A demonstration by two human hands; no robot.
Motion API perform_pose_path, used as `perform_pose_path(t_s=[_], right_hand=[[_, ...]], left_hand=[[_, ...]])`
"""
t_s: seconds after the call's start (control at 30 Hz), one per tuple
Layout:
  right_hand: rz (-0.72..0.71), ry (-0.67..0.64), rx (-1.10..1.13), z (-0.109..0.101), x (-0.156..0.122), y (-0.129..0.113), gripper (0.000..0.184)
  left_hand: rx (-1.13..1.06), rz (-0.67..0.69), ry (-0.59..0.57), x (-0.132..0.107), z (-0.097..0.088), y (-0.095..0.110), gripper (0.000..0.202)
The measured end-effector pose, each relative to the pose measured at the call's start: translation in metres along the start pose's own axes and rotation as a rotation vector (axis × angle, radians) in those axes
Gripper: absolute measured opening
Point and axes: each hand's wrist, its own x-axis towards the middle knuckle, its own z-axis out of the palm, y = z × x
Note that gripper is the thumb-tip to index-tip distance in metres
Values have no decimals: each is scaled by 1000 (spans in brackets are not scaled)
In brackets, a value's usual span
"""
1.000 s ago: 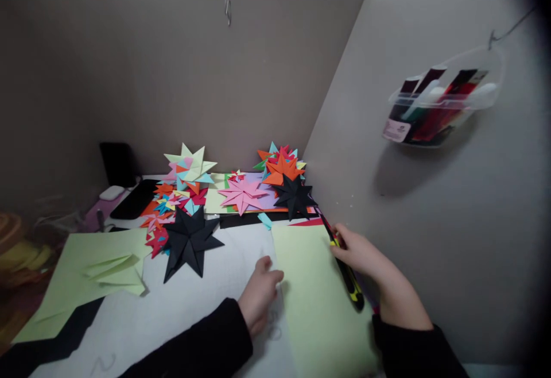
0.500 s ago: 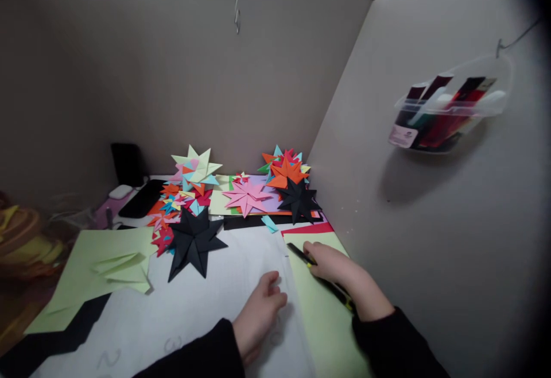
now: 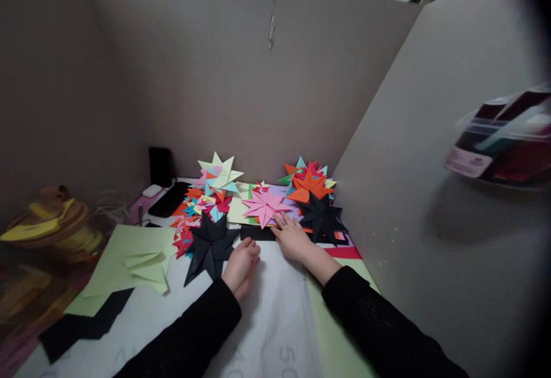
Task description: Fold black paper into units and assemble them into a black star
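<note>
My right hand (image 3: 295, 241) reaches to the back of the desk, fingers stretched and slightly apart. Its fingertips lie at the front edge of the coloured paper stack, just below a pink folded-paper star (image 3: 266, 205); what is under the palm is hidden. My left hand (image 3: 242, 262) is over the white sheet (image 3: 275, 303), its fingers curled in and nothing visible in them. Close on its left lies a large black paper star (image 3: 210, 247). A second black star (image 3: 322, 215) and an orange star (image 3: 310, 186) sit to the right of my right hand.
Light green paper (image 3: 107, 257) with a folded piece lies at left, partly over black paper (image 3: 81, 326). A phone (image 3: 170, 199), a white case (image 3: 152, 191) and a basket (image 3: 73, 228) are at the left. Walls enclose the desk; a pouch (image 3: 495, 142) hangs right.
My right hand has left the black and yellow cutter on the green paper and moved left to the stack. My left hand has moved forward and curled. The small light-blue piece is now hidden.
</note>
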Motion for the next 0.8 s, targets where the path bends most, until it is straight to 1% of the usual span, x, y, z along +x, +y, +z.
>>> perform_pose_path(t_s=[0.1,0.23,0.3,0.4,0.5,0.53,0.6,0.7,0.8], right_hand=[[-15,22,-12,-4,3,14,51],[7,69,-30,-10,7,23,53],[29,96,-35,-9,7,23,51],[36,100,-23,-4,3,21,48],[-12,86,-15,3,-2,18,50],[-28,96,-20,5,-3,16,50],[-27,159,-51,6,-3,13,45],[17,255,-101,2,6,10,33],[42,273,-121,-5,21,10,28]], left_hand=[[-59,-44,44,14,10,-1,55],[-129,-41,3,32,30,0,65],[-155,-25,-27,38,36,0,68],[-182,13,-84,42,36,1,70],[-194,54,-152,41,34,5,73],[-193,62,-172,41,34,6,75],[-184,69,-198,41,35,8,78],[-166,76,-211,41,36,9,80],[-158,90,-217,41,36,8,78]])
